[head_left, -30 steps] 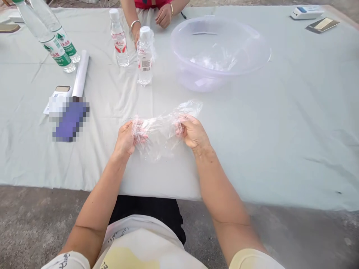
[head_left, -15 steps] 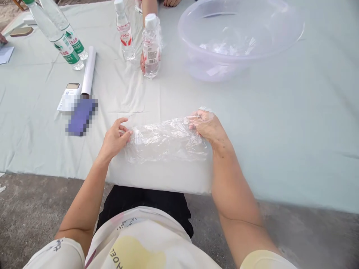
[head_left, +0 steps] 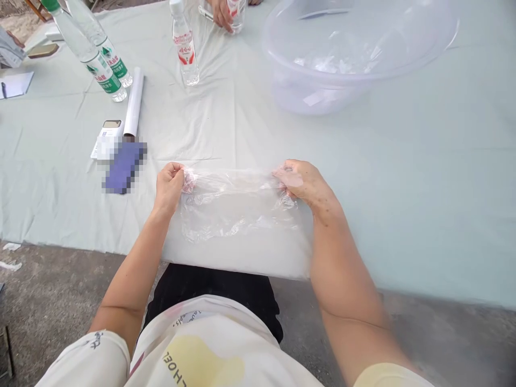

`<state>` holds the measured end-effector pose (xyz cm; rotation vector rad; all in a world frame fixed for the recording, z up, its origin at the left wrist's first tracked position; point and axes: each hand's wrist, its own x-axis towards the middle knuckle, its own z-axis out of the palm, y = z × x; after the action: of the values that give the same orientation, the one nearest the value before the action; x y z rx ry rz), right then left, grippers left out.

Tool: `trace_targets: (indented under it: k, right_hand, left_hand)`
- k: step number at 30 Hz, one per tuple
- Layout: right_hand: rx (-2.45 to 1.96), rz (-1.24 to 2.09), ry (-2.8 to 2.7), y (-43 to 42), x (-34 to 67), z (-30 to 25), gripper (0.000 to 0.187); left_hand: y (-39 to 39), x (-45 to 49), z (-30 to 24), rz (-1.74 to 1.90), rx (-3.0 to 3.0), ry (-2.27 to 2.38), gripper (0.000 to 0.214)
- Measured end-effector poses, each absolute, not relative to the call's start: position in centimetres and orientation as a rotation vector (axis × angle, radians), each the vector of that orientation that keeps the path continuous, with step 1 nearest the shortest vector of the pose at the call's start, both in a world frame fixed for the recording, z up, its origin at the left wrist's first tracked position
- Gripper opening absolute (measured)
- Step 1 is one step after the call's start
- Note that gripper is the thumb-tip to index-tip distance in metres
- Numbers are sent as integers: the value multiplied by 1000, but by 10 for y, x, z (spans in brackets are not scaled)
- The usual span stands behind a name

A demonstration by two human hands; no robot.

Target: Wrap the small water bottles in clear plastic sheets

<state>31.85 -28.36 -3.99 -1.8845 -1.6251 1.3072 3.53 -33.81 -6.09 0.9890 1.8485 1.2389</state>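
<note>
A sheet of clear plastic wrap (head_left: 236, 207) is stretched flat over the pale cloth near the table's front edge. My left hand (head_left: 170, 183) pinches its left end, fingers closed. On the right end, my right hand (head_left: 303, 180) grips the film with its fingers curled. A small water bottle with a red label (head_left: 185, 45) stands upright beyond the film. Across the table another person's hand (head_left: 220, 11) holds a second small bottle (head_left: 236, 8) at the top edge of the view.
A large clear plastic basin (head_left: 355, 54) with crumpled film inside sits at the back right. Two tall green-labelled bottles (head_left: 102, 59) stand at the back left. A white roll (head_left: 134, 102), a small white box (head_left: 107, 137) and a blurred purple object (head_left: 124, 166) lie left of my hands.
The crumpled film has been pulled out wide and laid flat; my hands moved apart. The other person has lifted the wrapped bottle away from the middle of the table.
</note>
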Motion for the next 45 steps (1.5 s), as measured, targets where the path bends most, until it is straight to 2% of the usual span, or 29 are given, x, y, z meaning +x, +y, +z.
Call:
trace_targets:
  k: [4, 7, 10, 12, 15, 16, 18, 20, 22, 26, 28, 31, 33, 35, 37, 40, 45]
  right_hand:
    - [-1897, 1350, -1586, -282, 330, -36, 5]
    - [-1854, 1122, -1380, -278, 346, -37, 7]
    - [-1537, 900, -1231, -280, 359, -33, 12]
    - [-1173, 1106, -1358, -287, 357, -27, 23]
    - [-671, 1671, -1825, -303, 335, -20, 62]
    - [-560, 1772, -1980, -309, 324, -20, 65]
    - [-428, 1794, -2236, -317, 299, -23, 58]
    - [-449, 1628, -2421, -321, 280, -32, 50]
    - [-654, 1333, -2561, -320, 270, -43, 48]
    - [-1206, 631, -2555, -311, 274, -65, 49]
    - [-1337, 471, -2536, -308, 278, -71, 53]
    - [-1346, 421, -2566, -306, 279, -75, 57]
    - [-1303, 420, -2586, -307, 277, -76, 54]
    - [-1271, 408, -2592, -307, 275, -77, 52]
    - [-1264, 391, -2585, -308, 274, -78, 49]
    - [-1281, 380, -2568, -308, 274, -79, 44]
    - [-1262, 412, -2630, -306, 279, -76, 60]
  left_hand:
    - [-332, 37, -57, 1129, 959, 1970, 7]
    - [-334, 41, -51, 1034, 1067, 2051, 7]
    - [-335, 44, -49, 968, 1102, 2095, 7]
    - [-334, 45, -51, 940, 1119, 2106, 8]
    - [-333, 45, -53, 892, 1167, 2118, 11]
    - [-333, 45, -53, 875, 1193, 2125, 12]
    - [-333, 46, -53, 833, 1259, 2143, 16]
    - [-335, 48, -52, 780, 1327, 2164, 23]
    - [-337, 49, -51, 717, 1382, 2195, 29]
    - [-342, 44, -52, 608, 1417, 2253, 32]
    - [-348, 39, -50, 576, 1401, 2256, 29]
    - [-361, 39, -38, 752, 1486, 2301, 16]
    - [-372, 48, -26, 1036, 1608, 2305, 21]
    - [-382, 65, -18, 1206, 1751, 2167, 16]
    - [-388, 84, -17, 1071, 1955, 1833, 10]
    - [-379, 106, -33, 671, 2041, 1483, 19]
    - [-337, 88, -55, 632, 1990, 1714, 11]
